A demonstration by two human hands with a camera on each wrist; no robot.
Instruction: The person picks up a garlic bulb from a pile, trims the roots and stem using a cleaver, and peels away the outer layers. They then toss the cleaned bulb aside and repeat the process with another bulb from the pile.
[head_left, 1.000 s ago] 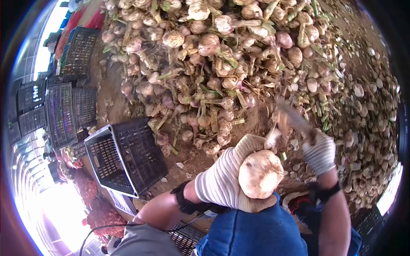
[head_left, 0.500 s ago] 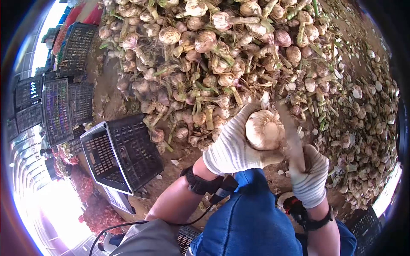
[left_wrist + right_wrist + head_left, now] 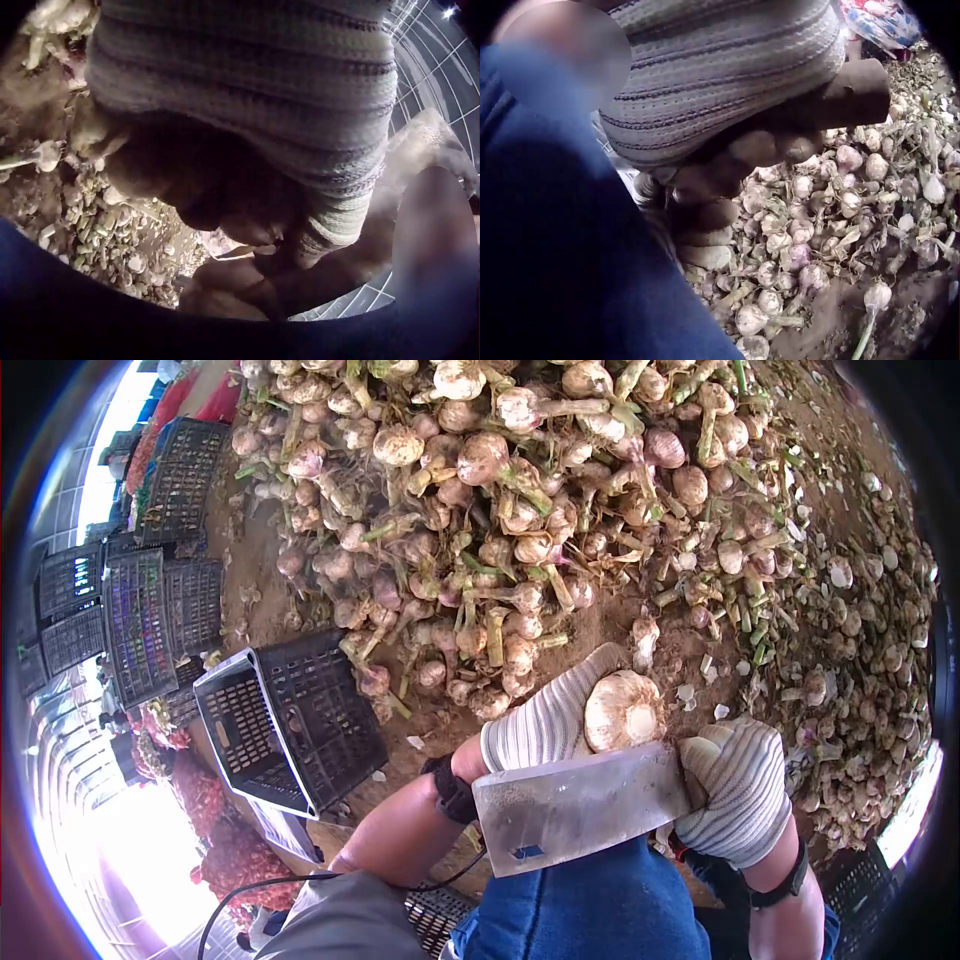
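In the head view a large garlic bulb [image 3: 622, 712] sits in the gloved left hand [image 3: 545, 720], its pale round cut face turned up and toward the right. The gloved right hand [image 3: 738, 790] grips a cleaver by its handle. The broad cleaver blade [image 3: 575, 805] lies crosswise just below the bulb, its flat side facing up, and hides the lower part of the left hand. The wooden cleaver handle [image 3: 862, 91] sticks out past the fingers in the right wrist view. Dark shadow covers the left palm in the left wrist view, where the striped glove [image 3: 247, 82] fills the top.
A heap of garlic with stems [image 3: 480, 530] spreads ahead, and trimmed bulbs [image 3: 860, 690] pile up at the right. A black crate [image 3: 300, 720] lies tipped at the left, with stacked crates [image 3: 135, 610] behind it. Blue-clad knees [image 3: 600, 910] are below the hands.
The right hand has swung the cleaver from the right of the bulb to flat across below it. The left hand rose with the bulb, then came slightly down.
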